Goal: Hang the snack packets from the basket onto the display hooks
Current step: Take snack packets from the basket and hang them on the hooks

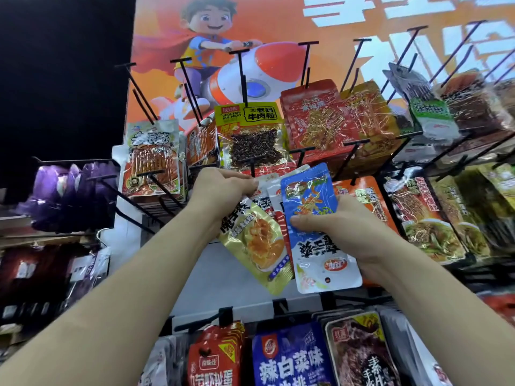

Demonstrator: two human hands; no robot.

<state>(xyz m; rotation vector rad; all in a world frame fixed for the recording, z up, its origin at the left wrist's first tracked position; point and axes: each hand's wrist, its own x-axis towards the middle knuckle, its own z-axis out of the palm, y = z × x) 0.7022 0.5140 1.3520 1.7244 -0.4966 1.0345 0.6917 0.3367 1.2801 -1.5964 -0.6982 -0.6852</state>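
Observation:
My left hand point(223, 190) pinches the top of a gold snack packet point(256, 243), just under a black display hook point(252, 165) in the middle row. My right hand point(342, 224) grips a blue and white snack packet point(315, 232), held upside down with its hang hole near the bottom. More white packets point(271, 190) fan out between the two hands. The basket is out of view.
Black hooks point(242, 76) jut from an orange cartoon poster point(211, 37); several in the top row are bare. Hanging packets fill the rows left, right and below, such as a yellow packet point(250, 135) and a blue packet point(289, 358). Purple bags point(67, 196) hang far left.

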